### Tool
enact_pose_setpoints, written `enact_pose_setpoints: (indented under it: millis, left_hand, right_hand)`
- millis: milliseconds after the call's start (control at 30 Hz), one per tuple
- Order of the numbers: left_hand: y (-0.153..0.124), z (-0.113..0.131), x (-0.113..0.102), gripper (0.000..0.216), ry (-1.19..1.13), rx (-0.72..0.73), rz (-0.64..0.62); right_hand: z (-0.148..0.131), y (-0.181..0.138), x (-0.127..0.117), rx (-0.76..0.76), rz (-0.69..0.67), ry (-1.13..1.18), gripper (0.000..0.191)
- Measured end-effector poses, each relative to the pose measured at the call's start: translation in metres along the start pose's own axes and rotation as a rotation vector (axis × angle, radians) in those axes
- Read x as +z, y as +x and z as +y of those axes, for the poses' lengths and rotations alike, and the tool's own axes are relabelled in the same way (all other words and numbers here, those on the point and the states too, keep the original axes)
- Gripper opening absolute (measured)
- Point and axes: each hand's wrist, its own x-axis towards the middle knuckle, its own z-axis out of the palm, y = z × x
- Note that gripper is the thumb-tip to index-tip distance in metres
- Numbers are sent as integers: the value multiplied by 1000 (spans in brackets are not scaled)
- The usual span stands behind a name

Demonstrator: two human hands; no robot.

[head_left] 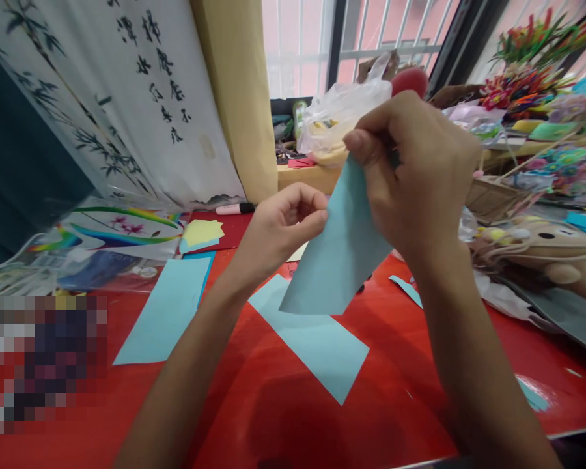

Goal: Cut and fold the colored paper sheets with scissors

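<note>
I hold a light blue sheet of paper [339, 254] up above the red table [254, 404]. My left hand [283, 225] pinches its left edge between thumb and fingers. My right hand [413, 172] is closed over the sheet's top corner, fingers curled tight. Whether a tool sits inside that fist is hidden. Below the held sheet, a blue paper strip [317, 342] lies flat on the table. A second blue strip [168, 312] lies further left.
Yellow and blue paper pieces [201, 233] and a pink marker [234, 209] lie at the back. A plastic bag [336, 114] sits on the window ledge. Colourful craft flowers [532, 78], a basket and a plush toy [542, 244] crowd the right side. Small blue scraps [406, 290] lie nearby.
</note>
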Motion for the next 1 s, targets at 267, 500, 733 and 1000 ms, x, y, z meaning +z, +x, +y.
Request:
enact_pose_setpoints:
  millis: [267, 500, 733, 1000]
  left_hand:
    - [0, -2, 1, 5, 46, -63, -100]
    - [-2, -6, 4, 3, 75, -143, -180]
    - [-3, -16, 8, 4, 40, -159, -248]
    - [-3, -23, 10, 4, 123, -175, -294]
  right_hand:
    - [8, -1, -4, 44, -38, -72, 29]
    - [21, 1, -10, 116, -7, -90, 37]
    - [32, 1, -12, 124, 14, -161, 31]
    - [53, -3, -15, 121, 138, -168, 26]
